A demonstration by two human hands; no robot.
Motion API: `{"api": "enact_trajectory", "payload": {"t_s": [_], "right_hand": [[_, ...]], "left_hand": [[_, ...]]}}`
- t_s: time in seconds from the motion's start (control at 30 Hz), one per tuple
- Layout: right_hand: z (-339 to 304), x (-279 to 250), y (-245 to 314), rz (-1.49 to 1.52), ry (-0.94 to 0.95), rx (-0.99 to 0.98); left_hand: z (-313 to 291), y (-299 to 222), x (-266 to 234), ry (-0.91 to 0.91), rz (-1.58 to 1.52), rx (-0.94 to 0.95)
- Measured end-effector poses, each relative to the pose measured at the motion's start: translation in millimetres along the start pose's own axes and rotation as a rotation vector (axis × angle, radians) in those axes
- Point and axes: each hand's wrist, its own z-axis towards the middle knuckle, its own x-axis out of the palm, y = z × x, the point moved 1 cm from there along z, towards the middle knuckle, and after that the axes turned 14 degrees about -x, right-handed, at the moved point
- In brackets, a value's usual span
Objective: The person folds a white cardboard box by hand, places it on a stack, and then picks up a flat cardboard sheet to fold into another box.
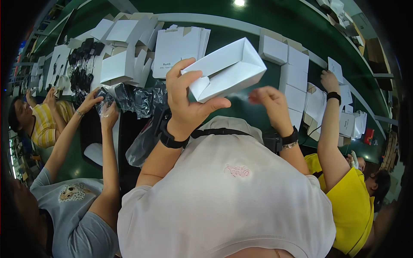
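A small white cardboard box (234, 81) is tilted in the air in front of my chest, its open side facing up and its inside showing no contents. My left hand (189, 92) grips its left end, with the fingers over the upper edge and the thumb below. A small flap bends inward near that end. My right hand (273, 103) hovers just right of and below the box, apart from it. Its fingers are curled and smeared by motion, and nothing shows in them.
Flat white cartons (178, 49) and open boxes (118, 66) stand beyond on the green table. Closed white boxes (297, 77) line up at right. Black cabled adapters (84, 64) and bagged black items (144, 101) lie left. Co-workers' arms (109, 142) reach in from both sides.
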Motion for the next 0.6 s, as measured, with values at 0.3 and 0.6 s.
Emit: {"api": "enact_trajectory", "payload": {"t_s": [0.3,0.6], "right_hand": [[7,39,-3,0.942,0.012,0.007],[24,28,13,0.744,0.033,0.108]], "left_hand": [[2,-16,15,0.189,-0.185,-0.117],[-1,-35,20,0.312,-0.161,-0.209]]}}
